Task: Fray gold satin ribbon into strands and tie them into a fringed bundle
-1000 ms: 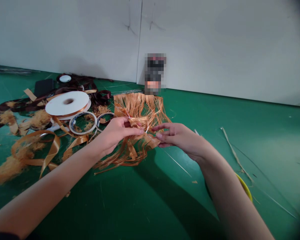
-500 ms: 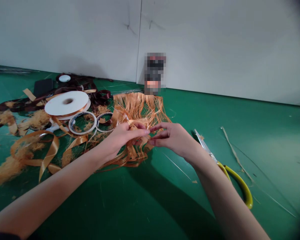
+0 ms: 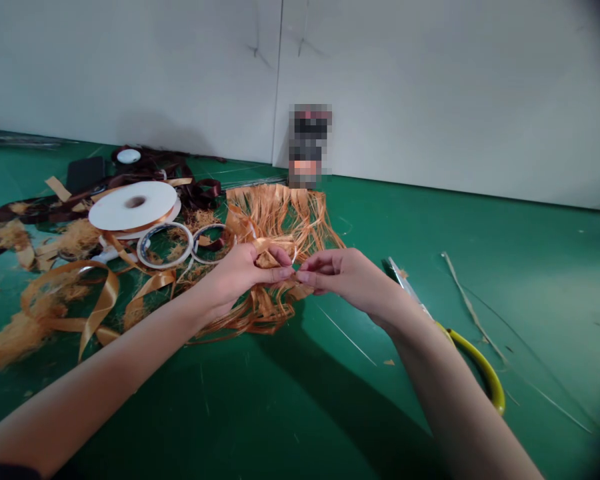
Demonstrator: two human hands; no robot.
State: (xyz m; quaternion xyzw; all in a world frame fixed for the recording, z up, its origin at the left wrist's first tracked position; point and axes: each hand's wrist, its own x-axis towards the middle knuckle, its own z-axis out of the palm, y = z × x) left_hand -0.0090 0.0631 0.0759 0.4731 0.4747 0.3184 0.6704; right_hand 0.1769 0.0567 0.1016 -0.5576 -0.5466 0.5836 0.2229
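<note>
Near the middle of the head view, my left hand (image 3: pixel 243 270) is closed on a folded piece of shiny golden ribbon (image 3: pixel 266 259), held between thumb and fingers. A thin white strand curves off by its fingertips. My right hand (image 3: pixel 337 272) meets it from the right, thumb and fingers pinched together almost against the left thumb. What lies inside that pinch is too small to make out. Behind and beneath both hands spread golden ribbon pieces with frayed, fringed threads (image 3: pixel 267 203), some hanging in loose strands below the hands.
To the left lie a white ribbon spool (image 3: pixel 130 200), tape rolls (image 3: pixel 165 245), dark brown ribbon (image 3: pixel 207 193), tangled thread fluff (image 3: pixel 15 340) and a dark flat object (image 3: pixel 86 175). Yellow-handled scissors (image 3: pixel 480 367) rest beside my right forearm. A pale wall (image 3: pixel 430 100) bounds the green table (image 3: pixel 555 280).
My right hand's fingers have closed from a loose spread into a pinch against the left fingertips. The left thumb has dropped slightly, showing more of the folded ribbon.
</note>
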